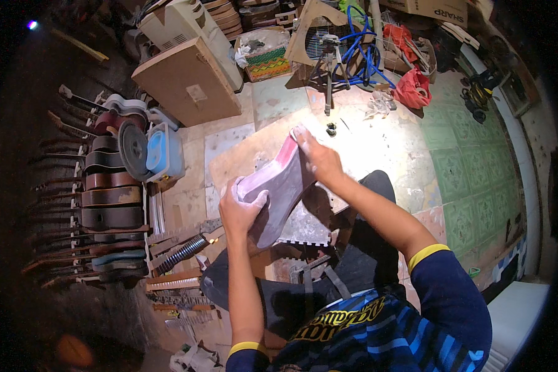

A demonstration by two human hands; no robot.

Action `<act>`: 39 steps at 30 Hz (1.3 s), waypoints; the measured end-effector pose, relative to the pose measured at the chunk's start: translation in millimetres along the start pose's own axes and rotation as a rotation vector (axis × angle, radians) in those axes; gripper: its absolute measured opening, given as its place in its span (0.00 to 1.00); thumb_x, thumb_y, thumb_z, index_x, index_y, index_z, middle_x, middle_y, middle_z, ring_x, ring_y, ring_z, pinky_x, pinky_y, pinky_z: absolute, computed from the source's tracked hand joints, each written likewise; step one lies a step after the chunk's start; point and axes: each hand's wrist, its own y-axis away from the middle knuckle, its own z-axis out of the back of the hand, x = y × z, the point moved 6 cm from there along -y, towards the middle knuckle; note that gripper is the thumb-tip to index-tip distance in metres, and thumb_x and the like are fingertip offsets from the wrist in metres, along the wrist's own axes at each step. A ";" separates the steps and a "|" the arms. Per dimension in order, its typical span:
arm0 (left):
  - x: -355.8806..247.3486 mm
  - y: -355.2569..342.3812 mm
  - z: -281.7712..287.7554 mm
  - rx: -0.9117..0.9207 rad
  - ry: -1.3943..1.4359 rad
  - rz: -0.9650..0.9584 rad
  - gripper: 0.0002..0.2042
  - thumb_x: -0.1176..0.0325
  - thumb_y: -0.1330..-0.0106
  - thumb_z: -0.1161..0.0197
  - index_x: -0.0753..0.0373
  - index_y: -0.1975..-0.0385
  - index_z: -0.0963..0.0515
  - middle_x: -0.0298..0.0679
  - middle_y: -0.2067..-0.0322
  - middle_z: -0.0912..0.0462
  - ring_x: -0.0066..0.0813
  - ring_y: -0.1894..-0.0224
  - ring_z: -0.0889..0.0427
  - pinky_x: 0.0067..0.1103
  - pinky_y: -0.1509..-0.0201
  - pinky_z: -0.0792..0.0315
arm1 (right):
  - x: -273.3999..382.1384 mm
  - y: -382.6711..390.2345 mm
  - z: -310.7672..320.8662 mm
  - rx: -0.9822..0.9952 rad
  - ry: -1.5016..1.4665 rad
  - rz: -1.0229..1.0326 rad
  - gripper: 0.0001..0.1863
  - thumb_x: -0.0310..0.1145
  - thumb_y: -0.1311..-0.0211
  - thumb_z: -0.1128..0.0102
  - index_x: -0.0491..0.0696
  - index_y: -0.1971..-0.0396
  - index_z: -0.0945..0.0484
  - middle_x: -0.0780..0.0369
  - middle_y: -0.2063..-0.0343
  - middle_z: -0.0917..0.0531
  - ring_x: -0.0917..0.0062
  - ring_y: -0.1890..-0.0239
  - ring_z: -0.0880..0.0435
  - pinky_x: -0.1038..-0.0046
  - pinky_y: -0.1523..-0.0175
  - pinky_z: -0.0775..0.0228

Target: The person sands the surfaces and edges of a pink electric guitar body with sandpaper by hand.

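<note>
I hold a ukulele-like body [281, 193] tilted above my lap, without a neck in sight. Its broad face is dusty grey, and its curved side is pink and whitish with powder. My left hand [239, 208] grips the near left end, thumb over the grey face and fingers round the side. At the far upper end my right hand [318, 156] is closed over the edge, its fingers partly hidden. Whether anything thin lies under those fingers I cannot make out. Pale dust coats both hands.
A worn board [229, 162] lies on the floor beyond my knees. Guitars hang in a row [111, 197] at the left, near a clear plastic bin [173, 155]. Long metal tools and a coil spring [181, 254] lie by my left leg. Blue hose [356, 71] and a red bag [413, 88] stand farther off.
</note>
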 end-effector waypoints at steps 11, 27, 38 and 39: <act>-11.5 10.4 0.2 0.030 -0.021 0.023 0.31 0.58 0.53 0.17 0.63 0.49 0.19 0.53 0.59 0.11 0.52 0.55 0.10 0.37 0.51 0.18 | 54.6 31.5 4.3 0.362 -0.220 -0.029 0.41 0.22 0.45 0.39 0.62 0.28 0.31 0.57 0.30 0.26 0.55 0.59 0.11 0.59 0.57 0.14; -34.5 57.3 -12.8 0.073 -0.068 -0.007 0.31 0.51 0.48 0.19 0.60 0.47 0.18 0.52 0.59 0.11 0.55 0.56 0.12 0.40 0.52 0.19 | 50.7 62.6 30.5 0.401 -0.099 -0.029 0.39 0.21 0.41 0.47 0.62 0.27 0.32 0.58 0.30 0.26 0.57 0.60 0.10 0.57 0.53 0.14; -41.2 61.8 -11.3 0.064 -0.082 -0.043 0.32 0.49 0.48 0.18 0.63 0.48 0.19 0.53 0.59 0.11 0.53 0.55 0.11 0.38 0.51 0.19 | 0.2 30.5 45.6 0.281 -0.031 -0.108 0.42 0.16 0.47 0.45 0.61 0.29 0.29 0.60 0.31 0.25 0.55 0.49 0.12 0.59 0.47 0.16; -42.2 62.9 -12.0 0.065 -0.079 -0.035 0.32 0.49 0.48 0.18 0.63 0.48 0.19 0.52 0.59 0.11 0.53 0.55 0.11 0.38 0.51 0.19 | -13.4 23.8 50.6 0.219 -0.047 -0.171 0.42 0.16 0.47 0.46 0.61 0.29 0.29 0.60 0.32 0.24 0.55 0.50 0.12 0.59 0.46 0.16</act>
